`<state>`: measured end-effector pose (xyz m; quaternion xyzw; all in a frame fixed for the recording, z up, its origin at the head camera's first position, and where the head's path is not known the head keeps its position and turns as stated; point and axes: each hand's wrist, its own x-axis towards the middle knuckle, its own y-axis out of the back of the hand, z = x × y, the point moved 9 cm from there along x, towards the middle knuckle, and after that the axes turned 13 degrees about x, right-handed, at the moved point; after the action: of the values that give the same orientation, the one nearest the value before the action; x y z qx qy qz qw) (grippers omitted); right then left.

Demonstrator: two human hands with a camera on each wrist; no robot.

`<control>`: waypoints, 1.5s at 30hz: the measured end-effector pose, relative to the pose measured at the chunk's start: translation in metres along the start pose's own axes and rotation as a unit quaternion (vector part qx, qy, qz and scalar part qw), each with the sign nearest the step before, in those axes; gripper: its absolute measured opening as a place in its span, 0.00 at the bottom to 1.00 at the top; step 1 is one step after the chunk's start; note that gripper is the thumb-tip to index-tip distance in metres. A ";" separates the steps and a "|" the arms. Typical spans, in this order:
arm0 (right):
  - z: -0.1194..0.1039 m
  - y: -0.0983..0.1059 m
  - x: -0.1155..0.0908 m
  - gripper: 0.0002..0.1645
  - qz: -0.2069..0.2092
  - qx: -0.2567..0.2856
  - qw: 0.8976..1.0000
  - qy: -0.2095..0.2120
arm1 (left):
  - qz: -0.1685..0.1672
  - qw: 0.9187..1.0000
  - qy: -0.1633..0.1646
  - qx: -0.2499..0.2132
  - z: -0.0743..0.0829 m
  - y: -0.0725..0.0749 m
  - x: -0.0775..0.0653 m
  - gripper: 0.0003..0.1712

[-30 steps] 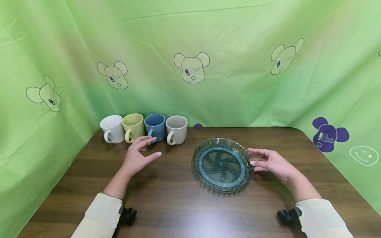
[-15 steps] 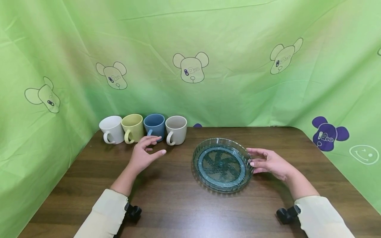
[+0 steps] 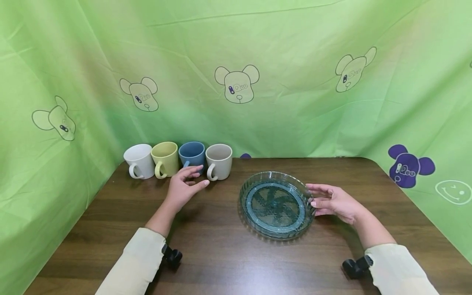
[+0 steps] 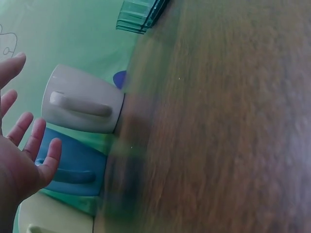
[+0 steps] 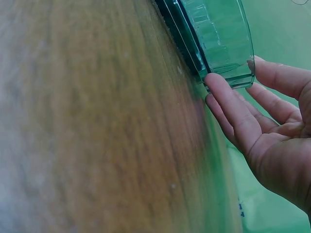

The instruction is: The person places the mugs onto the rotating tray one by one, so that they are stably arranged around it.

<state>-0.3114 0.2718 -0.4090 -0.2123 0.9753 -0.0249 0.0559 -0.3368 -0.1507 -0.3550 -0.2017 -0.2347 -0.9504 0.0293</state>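
Note:
A round, clear blue-green glass dish (image 3: 275,234) with a ribbed wall lies on the wooden table. My right hand (image 3: 341,203) rests its fingertips against the dish's right side, the fingers fairly straight. In the right wrist view, fingers (image 5: 228,99) meet the outside of the wall near its base and rim. On the left, my left hand (image 3: 182,190) holds nothing; its fingers are spread in front of a blue mug (image 3: 191,152) and a light grey mug (image 3: 222,164). The left wrist view shows both mugs with handles towards me; whether a fingertip touches the blue mug I cannot tell.
A yellow mug (image 3: 167,159) and a white mug (image 3: 143,162) continue the row at the table's back left. Behind the table (image 3: 236,262) hangs a green cloth (image 3: 287,123) with bear prints, which also runs along both sides.
My left hand has moved right and slightly forward, from before the yellow and blue mugs towards the light grey one. The right hand and the dish stay about where they were.

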 end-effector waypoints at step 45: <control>0.004 0.002 0.000 0.43 0.010 -0.006 1.000 -0.004 | 0.061 0.989 0.100 -0.088 -0.041 -0.042 0.020 0.29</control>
<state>-0.3113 0.2736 -0.4132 -0.2032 0.9772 -0.0173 0.0590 -0.3762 -0.1310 -0.3986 -0.1215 -0.1334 -0.9792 0.0926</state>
